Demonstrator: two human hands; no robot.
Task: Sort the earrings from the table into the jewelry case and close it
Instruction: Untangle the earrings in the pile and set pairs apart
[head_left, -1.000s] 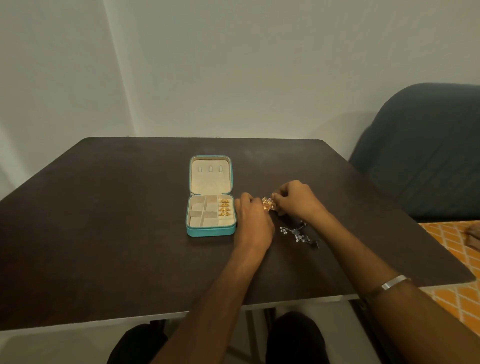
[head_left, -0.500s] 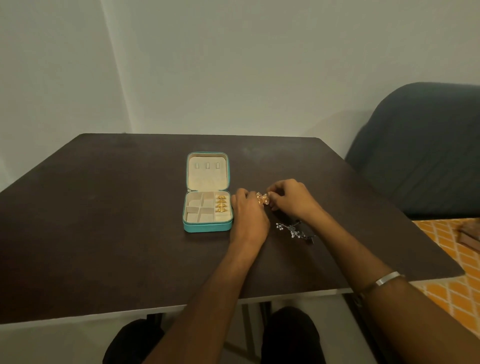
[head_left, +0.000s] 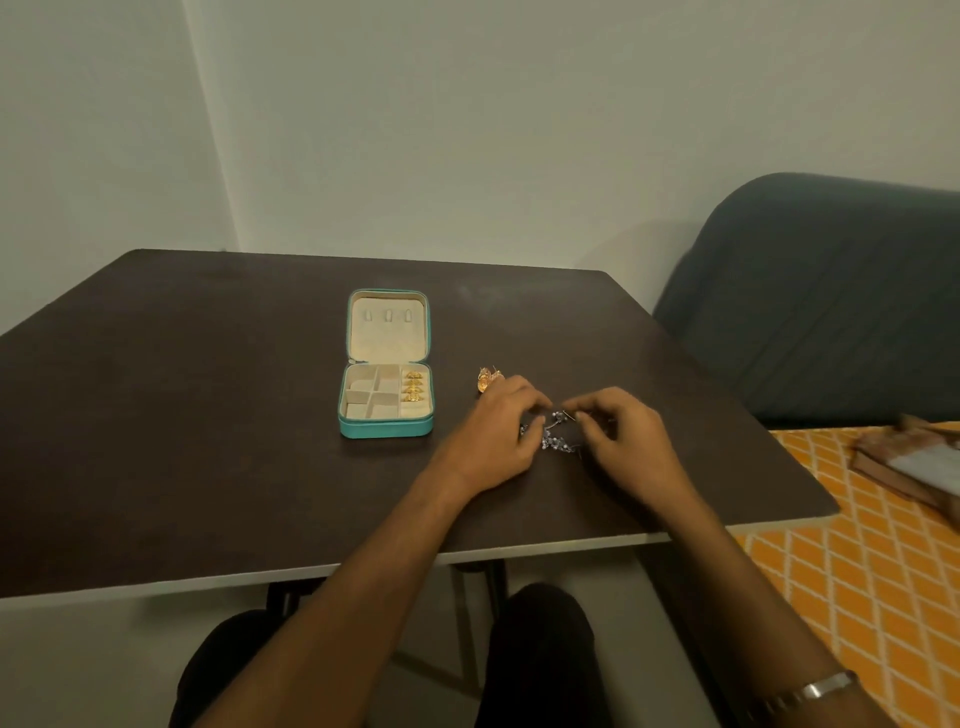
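Note:
A teal jewelry case (head_left: 385, 427) lies open on the dark table (head_left: 208, 415), lid back, with several gold earrings (head_left: 414, 385) in its right-hand compartment. A loose gold earring (head_left: 487, 379) rests on the table right of the case, just beyond my left hand (head_left: 498, 436). Silver beaded earrings (head_left: 557, 432) lie tangled between both hands. My left fingers and my right hand (head_left: 621, 436) pinch at them from either side; a thin hook shows at my right fingertips.
A dark blue-grey sofa (head_left: 810, 301) stands off the table's right side. An orange patterned mat (head_left: 857, 571) with a brown and grey object (head_left: 914, 462) lies on the floor to the right. My knees are under the near table edge.
Both hands left the gold earring, which now lies on the table, and moved nearer and right onto the silver earrings.

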